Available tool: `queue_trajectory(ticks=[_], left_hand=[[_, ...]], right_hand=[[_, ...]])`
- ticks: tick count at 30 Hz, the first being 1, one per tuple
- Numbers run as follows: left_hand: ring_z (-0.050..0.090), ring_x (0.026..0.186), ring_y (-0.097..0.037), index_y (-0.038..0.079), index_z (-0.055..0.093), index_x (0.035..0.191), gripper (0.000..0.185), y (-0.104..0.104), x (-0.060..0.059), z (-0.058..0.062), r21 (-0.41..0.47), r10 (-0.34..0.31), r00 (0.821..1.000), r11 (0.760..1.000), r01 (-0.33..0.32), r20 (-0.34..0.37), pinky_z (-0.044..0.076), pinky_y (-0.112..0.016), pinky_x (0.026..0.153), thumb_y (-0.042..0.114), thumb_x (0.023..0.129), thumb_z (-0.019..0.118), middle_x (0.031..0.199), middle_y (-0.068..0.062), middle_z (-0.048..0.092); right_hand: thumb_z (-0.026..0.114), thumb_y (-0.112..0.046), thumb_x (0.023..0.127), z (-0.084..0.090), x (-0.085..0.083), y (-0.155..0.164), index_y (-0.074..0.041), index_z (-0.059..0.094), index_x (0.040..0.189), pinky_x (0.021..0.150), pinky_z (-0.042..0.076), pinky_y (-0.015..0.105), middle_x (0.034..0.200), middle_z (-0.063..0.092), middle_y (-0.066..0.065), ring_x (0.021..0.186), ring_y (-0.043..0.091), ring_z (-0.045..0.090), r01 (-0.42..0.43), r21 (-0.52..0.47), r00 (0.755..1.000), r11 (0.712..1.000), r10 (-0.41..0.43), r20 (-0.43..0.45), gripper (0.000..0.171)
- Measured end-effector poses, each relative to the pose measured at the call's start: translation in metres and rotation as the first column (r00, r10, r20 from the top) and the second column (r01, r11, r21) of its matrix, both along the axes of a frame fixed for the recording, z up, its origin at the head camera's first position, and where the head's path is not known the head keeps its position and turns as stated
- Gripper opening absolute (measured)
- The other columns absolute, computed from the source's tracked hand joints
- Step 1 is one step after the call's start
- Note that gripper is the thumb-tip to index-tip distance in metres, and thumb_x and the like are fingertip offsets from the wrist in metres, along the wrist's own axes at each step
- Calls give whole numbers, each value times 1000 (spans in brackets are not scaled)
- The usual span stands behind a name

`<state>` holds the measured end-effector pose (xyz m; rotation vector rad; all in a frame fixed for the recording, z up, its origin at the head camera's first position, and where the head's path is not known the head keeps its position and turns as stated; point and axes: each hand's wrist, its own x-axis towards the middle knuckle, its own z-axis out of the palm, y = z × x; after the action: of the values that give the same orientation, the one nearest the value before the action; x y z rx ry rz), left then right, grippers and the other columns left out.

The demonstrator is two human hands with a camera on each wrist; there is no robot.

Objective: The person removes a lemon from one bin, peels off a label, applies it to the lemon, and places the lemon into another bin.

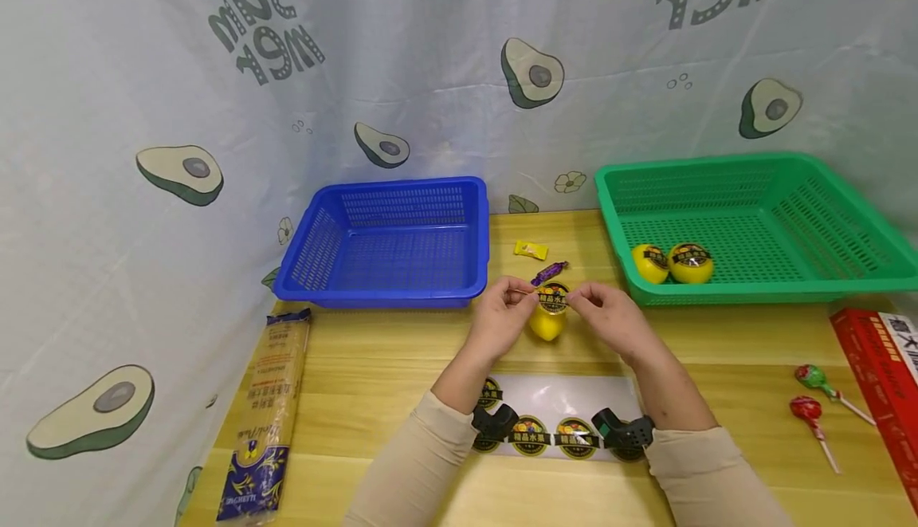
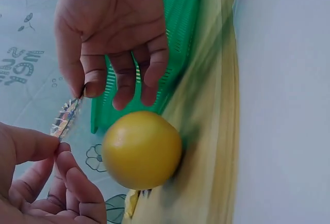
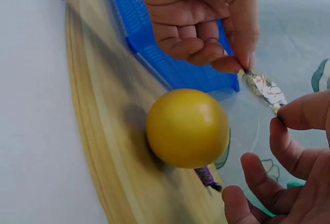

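A round black-and-gold sticker is stretched between both hands. My left hand pinches its left end between thumb and forefinger, while my right hand pinches the right end. Just beneath it, on the table, sits a yellow lemon with a pointed tip. Both wrist views show a gap between the sticker and the lemon. Under my forearms lies a white sticker sheet, bearing several more of these round labels along its near side; my wrists hide part of it.
A blue basket stands back left. The green basket at back right holds two labelled lemons. A yellow-wrapped sweet and purple-wrapped sweet lie behind. Spaghetti lies left; two lollipops and a red box right.
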<state>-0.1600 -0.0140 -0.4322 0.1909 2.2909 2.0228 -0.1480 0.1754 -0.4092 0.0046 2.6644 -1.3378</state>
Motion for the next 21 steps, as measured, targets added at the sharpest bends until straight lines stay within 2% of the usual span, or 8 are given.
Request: queue_trajectory(ticks=[4,7,14,21], left_hand=[[52,71,-8,-2,70,103,13,0,-2,-6,-9,11,1000,1000,-11,8,43,-17,63,8,93,69,82,-6,62],[52,72,-6,0,72,102,13,0,-2,-10,-35,18,1000,999,-18,-6,43,-16,64,8,93,70,84,-9,65],[53,76,-4,2,73,104,13,0,-1,-13,-91,48,999,995,-47,6,45,-15,67,11,96,67,89,-7,65],[56,75,-5,6,73,108,15,0,-3,-15,-123,66,996,991,-59,60,48,-16,65,16,99,66,93,-6,67]], right_hand=[[54,-34,104,-8,-3,2,1,65,103,71,38,32,83,55,5,79,22,47,16,-28,1000,999,-15,23,37],[55,-35,104,-13,-4,3,1,67,102,73,38,32,89,59,9,82,23,48,30,-28,999,999,-30,22,38],[56,-38,104,-21,-5,-1,0,69,104,81,38,32,121,65,20,99,28,52,57,-18,998,998,-56,33,40],[57,-40,103,-23,-5,-2,0,69,105,81,38,32,121,66,22,99,29,53,77,-21,997,997,-76,27,42]])
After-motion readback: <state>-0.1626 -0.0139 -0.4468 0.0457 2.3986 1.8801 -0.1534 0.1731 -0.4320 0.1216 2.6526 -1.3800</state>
